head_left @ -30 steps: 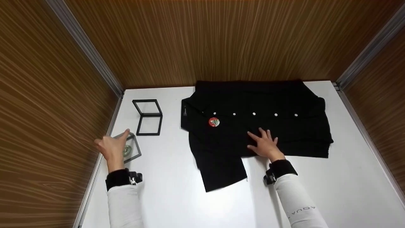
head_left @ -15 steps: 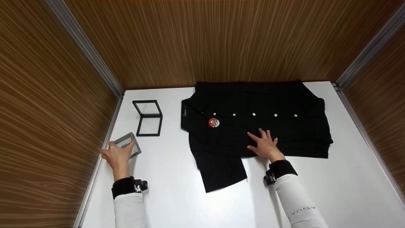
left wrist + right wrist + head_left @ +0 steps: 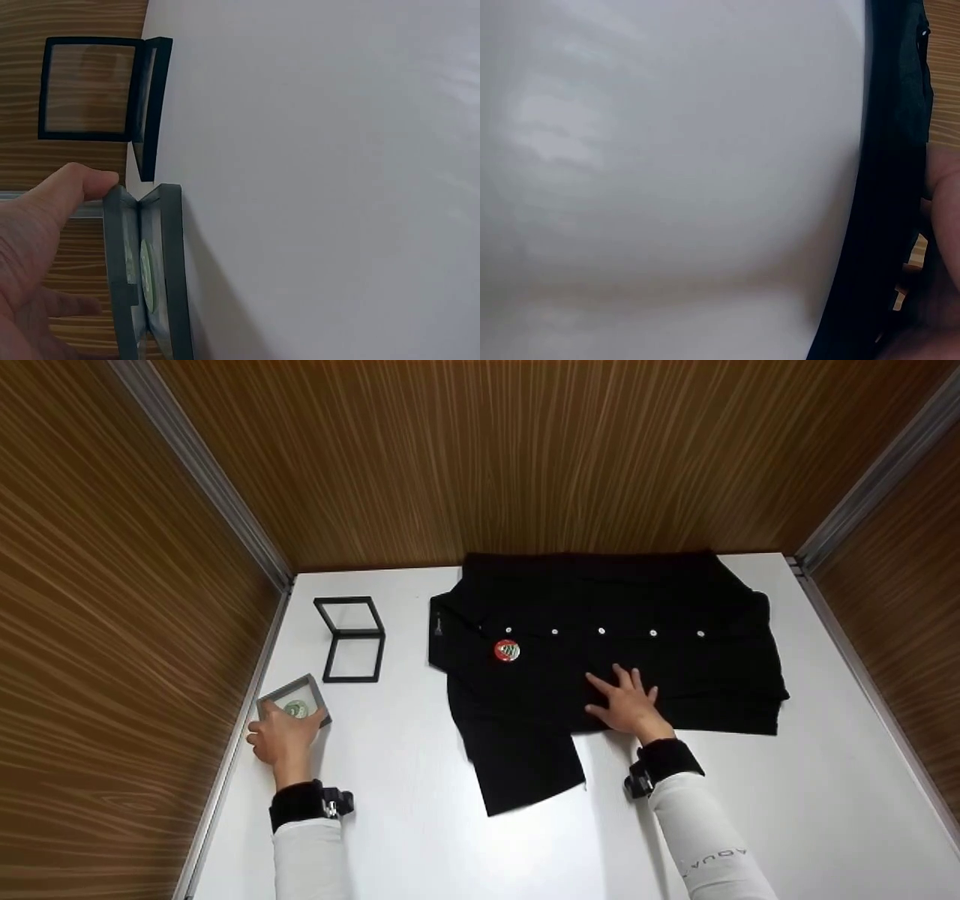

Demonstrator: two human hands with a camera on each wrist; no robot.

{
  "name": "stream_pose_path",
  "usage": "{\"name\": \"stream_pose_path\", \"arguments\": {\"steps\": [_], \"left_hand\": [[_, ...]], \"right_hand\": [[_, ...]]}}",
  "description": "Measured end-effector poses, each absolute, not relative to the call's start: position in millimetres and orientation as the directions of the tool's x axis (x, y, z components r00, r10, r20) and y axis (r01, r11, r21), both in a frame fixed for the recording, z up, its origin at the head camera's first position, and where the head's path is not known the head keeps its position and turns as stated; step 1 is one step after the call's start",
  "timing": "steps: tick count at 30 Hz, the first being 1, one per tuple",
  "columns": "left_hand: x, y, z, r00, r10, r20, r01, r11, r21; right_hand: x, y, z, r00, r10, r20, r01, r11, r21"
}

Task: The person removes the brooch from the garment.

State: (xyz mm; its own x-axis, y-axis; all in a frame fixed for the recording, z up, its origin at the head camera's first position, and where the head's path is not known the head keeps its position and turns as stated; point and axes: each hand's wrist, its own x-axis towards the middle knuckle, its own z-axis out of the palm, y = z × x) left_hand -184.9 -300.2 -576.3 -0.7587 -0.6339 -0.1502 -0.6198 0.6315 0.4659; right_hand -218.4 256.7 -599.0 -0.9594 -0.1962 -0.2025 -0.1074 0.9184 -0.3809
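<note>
In the head view my left hand (image 3: 283, 735) grips a grey-rimmed clear display case (image 3: 178, 262), thumb on one side and a finger on the other. The left wrist view shows its two halves standing apart in a narrow V, the thumb against one half's edge. Inside is a round green piece (image 3: 296, 709). My right hand (image 3: 628, 709) rests with spread fingers on a black short-sleeved shirt (image 3: 525, 697), laid out sideways with white buttons. A round red badge with a tree picture (image 3: 507, 651) lies on the shirt near its collar.
A second, black-rimmed clear case (image 3: 353, 633) stands unfolded behind the grey one, one half raised. Wood-grain panels (image 3: 480, 465) enclose the white table (image 3: 405, 750) at the back and both sides. The shirt reaches the table's back edge.
My left hand has moved slightly right and towards me, and now grips the grey case. The case's raised half has changed its tilt. My right hand and the shirt have stayed put.
</note>
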Motion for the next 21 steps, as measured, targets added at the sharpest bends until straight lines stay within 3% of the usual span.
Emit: {"name": "stream_pose_path", "arguments": {"steps": [21], "left_hand": [[-186.5, -297.0, -577.5, -0.766, -0.604, -0.222, -0.634, 0.649, 0.42]], "right_hand": [[-219.6, 257.6, -599.5, -0.959, -0.201, -0.198, -0.113, 0.917, -0.382]]}}
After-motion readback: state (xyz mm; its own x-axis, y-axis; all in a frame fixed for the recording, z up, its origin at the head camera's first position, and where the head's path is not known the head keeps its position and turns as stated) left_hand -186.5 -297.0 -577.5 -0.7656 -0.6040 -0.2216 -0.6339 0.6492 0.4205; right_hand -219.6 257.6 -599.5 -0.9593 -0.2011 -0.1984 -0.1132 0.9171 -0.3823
